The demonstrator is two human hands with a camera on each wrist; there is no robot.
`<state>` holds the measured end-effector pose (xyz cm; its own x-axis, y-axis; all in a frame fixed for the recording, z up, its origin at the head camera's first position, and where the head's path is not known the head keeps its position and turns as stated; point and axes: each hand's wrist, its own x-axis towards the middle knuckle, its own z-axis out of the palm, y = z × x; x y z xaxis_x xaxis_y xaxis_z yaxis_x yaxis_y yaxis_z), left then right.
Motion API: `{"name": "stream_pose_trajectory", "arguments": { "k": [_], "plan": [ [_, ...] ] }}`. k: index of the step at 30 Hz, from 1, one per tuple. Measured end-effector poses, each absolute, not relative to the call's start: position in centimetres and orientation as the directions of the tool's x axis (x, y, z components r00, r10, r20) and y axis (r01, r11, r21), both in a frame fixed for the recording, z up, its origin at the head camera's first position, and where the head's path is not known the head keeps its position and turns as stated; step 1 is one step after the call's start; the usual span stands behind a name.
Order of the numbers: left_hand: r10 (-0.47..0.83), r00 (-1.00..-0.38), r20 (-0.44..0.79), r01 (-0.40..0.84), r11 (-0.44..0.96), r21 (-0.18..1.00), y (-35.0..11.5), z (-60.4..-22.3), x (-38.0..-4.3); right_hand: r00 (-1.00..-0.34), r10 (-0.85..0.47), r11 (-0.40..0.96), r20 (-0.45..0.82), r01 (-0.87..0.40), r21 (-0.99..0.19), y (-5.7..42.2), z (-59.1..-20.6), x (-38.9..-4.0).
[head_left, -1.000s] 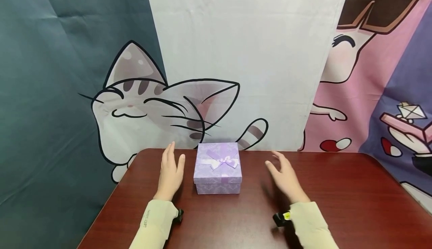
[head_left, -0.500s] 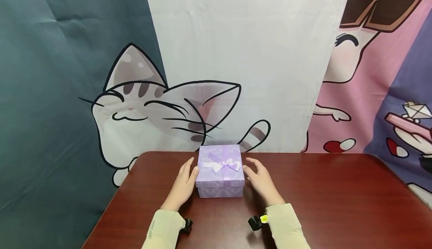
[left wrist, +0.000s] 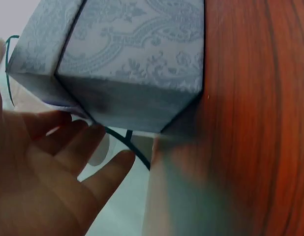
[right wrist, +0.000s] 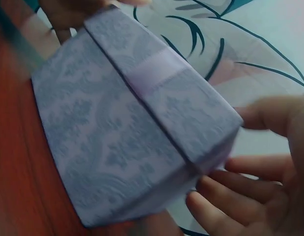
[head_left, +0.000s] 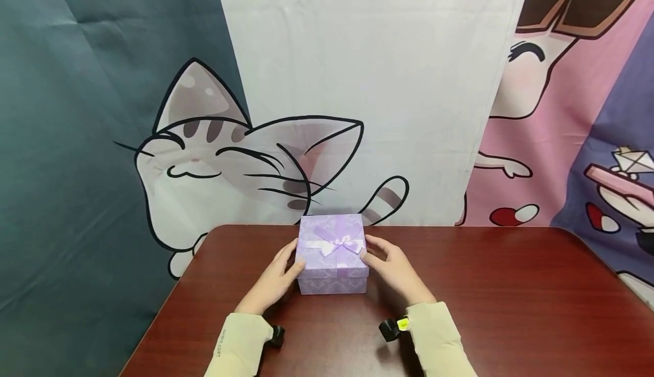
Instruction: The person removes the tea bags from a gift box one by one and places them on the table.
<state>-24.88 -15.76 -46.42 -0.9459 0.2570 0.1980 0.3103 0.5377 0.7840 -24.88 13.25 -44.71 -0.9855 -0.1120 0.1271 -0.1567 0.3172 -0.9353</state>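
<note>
printed cloth (head_left: 388, 82) hangs at 12 o'clock, beyond the desk (head_left: 511, 286) where the purple box (head_left: 333, 286) sits. my left hand (head_left: 273, 280) is at its 9 o'clock, my right hand (head_left: 398, 272) at 3, fingers of both clamped on the lid (head_left: 317, 256). light, even pressure from both sides should keep the lid level.

A reddish-brown wood-grain surface (head_left: 511, 292) stands before a printed fabric backdrop (head_left: 388, 82) bearing a grey-striped cartoon cat (head_left: 204, 201).
</note>
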Motion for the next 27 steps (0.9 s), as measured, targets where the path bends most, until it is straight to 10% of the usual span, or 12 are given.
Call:
{"name": "stream_pose_trajectory", "arguments": {
  "k": [8,27],
  "plan": [
    [0.272,-0.954,0.126,0.263,0.558,0.787,-16.1,-46.2,-24.9,-0.934,-0.322,0.266,0.152,-0.243,-0.933,14.7,-45.0,-25.0],
    [0.201,-0.963,0.177,0.261,0.553,0.791,-16.0,-46.0,-24.7,-0.939,-0.3,0.238,0.168,-0.244,-0.94,14.9,-45.0,-25.0]
  ]
}}
